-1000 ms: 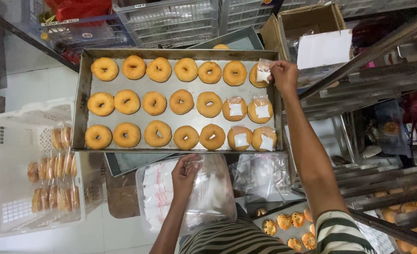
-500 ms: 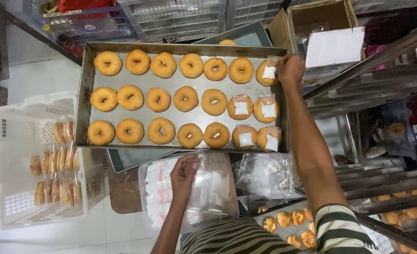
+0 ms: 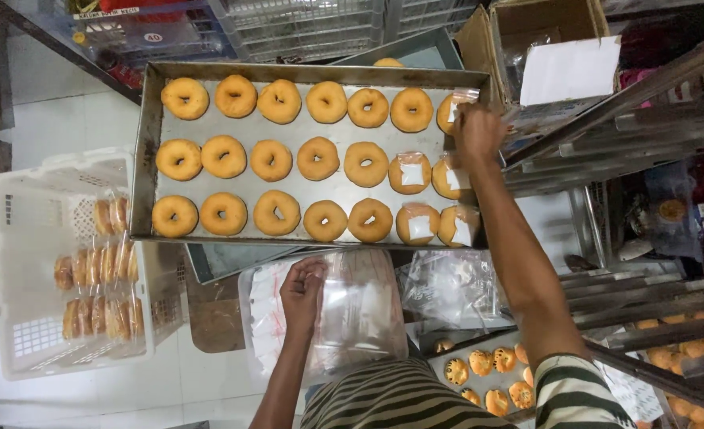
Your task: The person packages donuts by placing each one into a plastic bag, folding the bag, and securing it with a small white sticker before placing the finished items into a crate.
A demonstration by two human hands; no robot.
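Note:
A metal tray [image 3: 147,159] holds three rows of golden ring doughnuts; several at its right end are wrapped in clear bags with white labels. My right hand [image 3: 476,132] reaches to the tray's top right corner and rests on a bagged doughnut [image 3: 449,111] there, fingers curled over it. My left hand [image 3: 302,292] lies below the tray on a stack of clear plastic bags [image 3: 368,314], fingertips pinched at the top sheet. My striped sleeve shows at the bottom.
A white plastic crate [image 3: 26,262] with bagged doughnuts stands at left. A cardboard box [image 3: 558,48] sits top right by metal rack rails. Another tray of small pastries [image 3: 487,373] lies lower right. More loose bags [image 3: 447,282] lie beside the stack.
My right hand has lowered the bagged doughnut into the tray's top right corner and now covers it. My left hand stays on the bag stack.

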